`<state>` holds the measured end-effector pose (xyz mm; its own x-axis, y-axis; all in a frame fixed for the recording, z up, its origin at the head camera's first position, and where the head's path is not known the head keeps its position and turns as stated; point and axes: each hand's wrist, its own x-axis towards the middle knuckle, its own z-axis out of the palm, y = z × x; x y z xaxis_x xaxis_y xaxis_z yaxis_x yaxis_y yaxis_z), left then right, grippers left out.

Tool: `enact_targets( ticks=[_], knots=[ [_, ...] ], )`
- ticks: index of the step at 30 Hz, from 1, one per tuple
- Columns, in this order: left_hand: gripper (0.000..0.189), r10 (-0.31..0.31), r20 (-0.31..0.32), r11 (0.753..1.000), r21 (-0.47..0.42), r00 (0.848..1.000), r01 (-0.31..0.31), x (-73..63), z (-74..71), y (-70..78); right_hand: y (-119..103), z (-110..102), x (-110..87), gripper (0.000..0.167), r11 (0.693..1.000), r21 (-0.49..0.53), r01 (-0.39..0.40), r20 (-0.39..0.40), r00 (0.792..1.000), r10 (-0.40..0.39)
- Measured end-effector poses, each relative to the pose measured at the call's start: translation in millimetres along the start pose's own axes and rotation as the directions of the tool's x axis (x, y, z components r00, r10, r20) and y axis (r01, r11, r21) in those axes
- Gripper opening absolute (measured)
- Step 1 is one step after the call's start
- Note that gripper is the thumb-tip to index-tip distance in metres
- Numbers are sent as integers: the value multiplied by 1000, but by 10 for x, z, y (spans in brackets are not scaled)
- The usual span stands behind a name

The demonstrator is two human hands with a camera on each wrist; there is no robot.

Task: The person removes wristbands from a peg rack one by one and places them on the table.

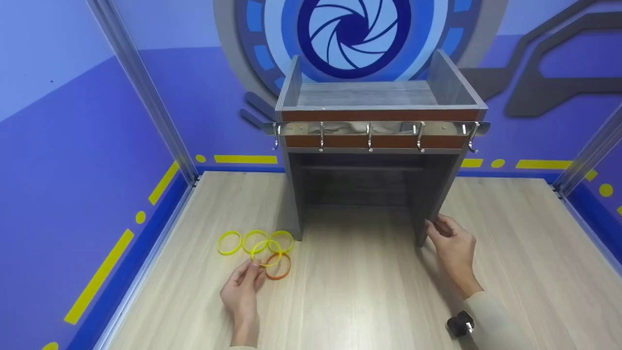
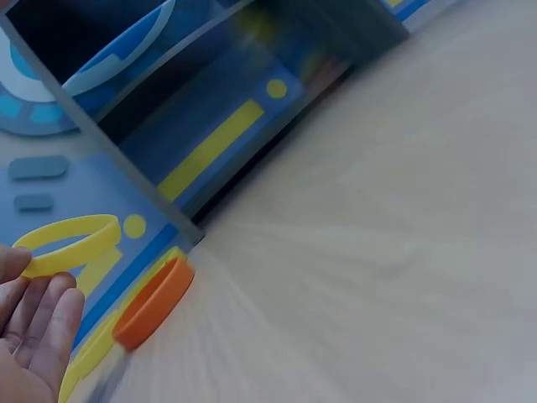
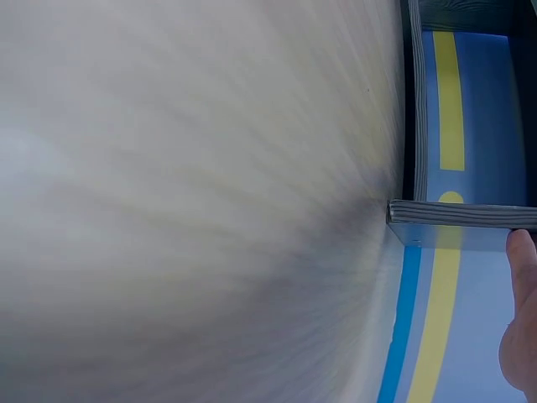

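Note:
My left hand (image 1: 243, 289) pinches a yellow silicone wristband (image 2: 80, 254) between thumb and fingers, tilted up off the table in the left wrist view. Close by lie an orange wristband (image 1: 278, 278) and three more yellow wristbands (image 1: 218, 244) in a row, left of the grey wooden shelf (image 1: 294, 199). Farther right, my right hand (image 1: 454, 245) holds the front edge of the shelf's right side panel (image 3: 461, 215) near its foot. In the right wrist view the thumb lies against that panel; the other fingers are mostly hidden.
A metal rail with several hooks (image 1: 370, 136) runs across the shelf's front. A black device (image 1: 459, 324) is by the right sleeve. Blue printed walls (image 1: 204, 97) with metal corner posts enclose the pale wooden table (image 1: 350, 291).

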<state>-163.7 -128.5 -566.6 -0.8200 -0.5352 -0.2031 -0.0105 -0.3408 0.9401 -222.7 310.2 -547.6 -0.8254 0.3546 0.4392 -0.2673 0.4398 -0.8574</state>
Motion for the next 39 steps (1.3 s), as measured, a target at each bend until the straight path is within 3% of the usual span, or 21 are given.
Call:
enact_targets(
  ticks=[14,19,26,39],
  knots=[
    [42,38,-101,996,82,994,-30,115,-303,5,17,-9,-18,22,999,-40,-5,7,1000,5],
    [41,22,-127,992,127,992,-6,154,-342,5,17,-8,-17,22,999,-40,-4,4,1000,4],
    [38,33,-98,987,162,995,-17,173,-352,31,7,-14,-11,20,1000,8,25,1,1000,-25],
    [33,24,-78,972,237,997,-5,211,-349,70,21,4,0,18,999,-44,18,-18,1000,-19]
  ],
)
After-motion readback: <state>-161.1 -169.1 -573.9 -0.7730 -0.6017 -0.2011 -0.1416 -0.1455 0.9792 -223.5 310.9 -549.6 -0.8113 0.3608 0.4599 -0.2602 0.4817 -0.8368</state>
